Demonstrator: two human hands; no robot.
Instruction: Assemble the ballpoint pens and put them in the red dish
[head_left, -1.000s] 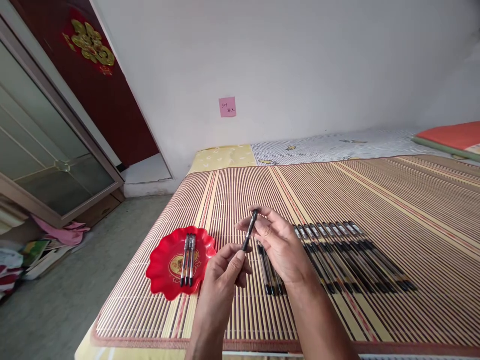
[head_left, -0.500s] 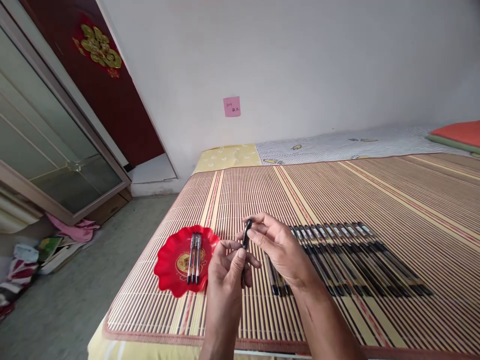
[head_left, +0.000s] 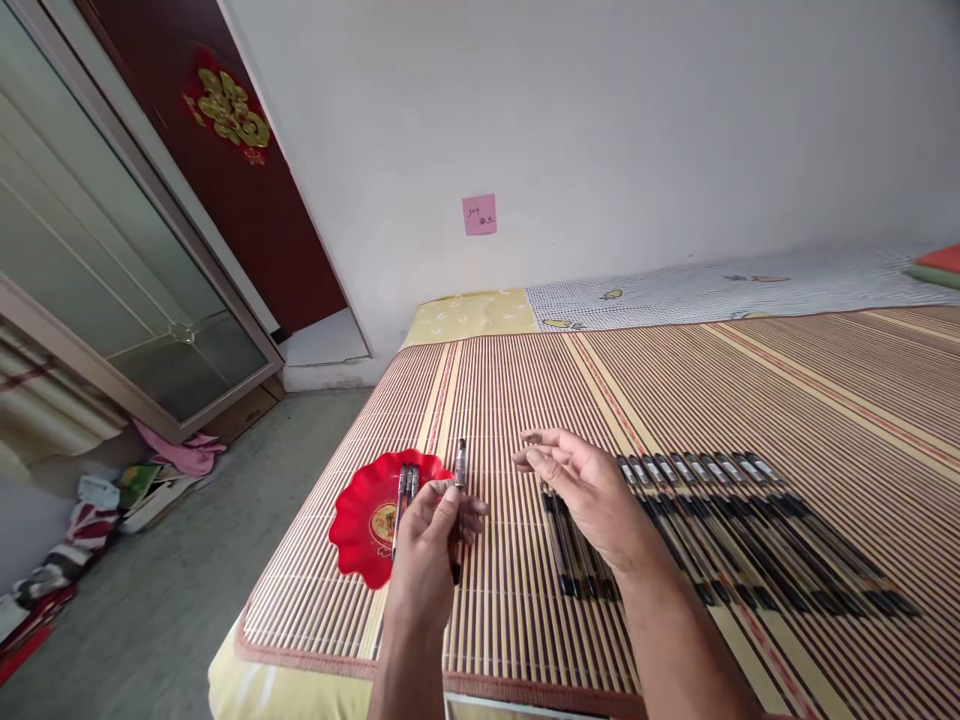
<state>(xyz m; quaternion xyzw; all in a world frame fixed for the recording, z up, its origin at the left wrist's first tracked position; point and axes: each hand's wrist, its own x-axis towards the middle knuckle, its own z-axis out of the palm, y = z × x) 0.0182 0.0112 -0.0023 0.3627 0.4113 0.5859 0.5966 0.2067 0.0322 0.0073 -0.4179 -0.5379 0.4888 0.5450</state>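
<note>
My left hand (head_left: 431, 525) is closed around a capped pen (head_left: 460, 462), whose dark top and pale label stick up above the fingers. Its dark lower end shows below them. Partly behind this hand is a red scalloped plate (head_left: 349, 525) with a gold design. Pens (head_left: 409, 482) lie in the plate, partly hidden by the hand. To the right, my right hand (head_left: 577, 490) hovers with nothing held, thumb and fingers stretched out and apart. Beneath and beyond it lies a long row of black pens (head_left: 739, 520), some covered by the hand and forearm.
A striped bamboo mat (head_left: 510, 400) covers the bed, with a red-brown edge near me. Behind it are a patterned sheet (head_left: 660, 295) and a white wall with a pink note (head_left: 479, 214). At the left, a glass-panelled door (head_left: 142, 250) stands above the floor and scattered cloths (head_left: 180, 450).
My right hand has let go of the pen's upper end and moved right. My left hand has carried the pen left, closer to the plate. The view has shifted slightly left.
</note>
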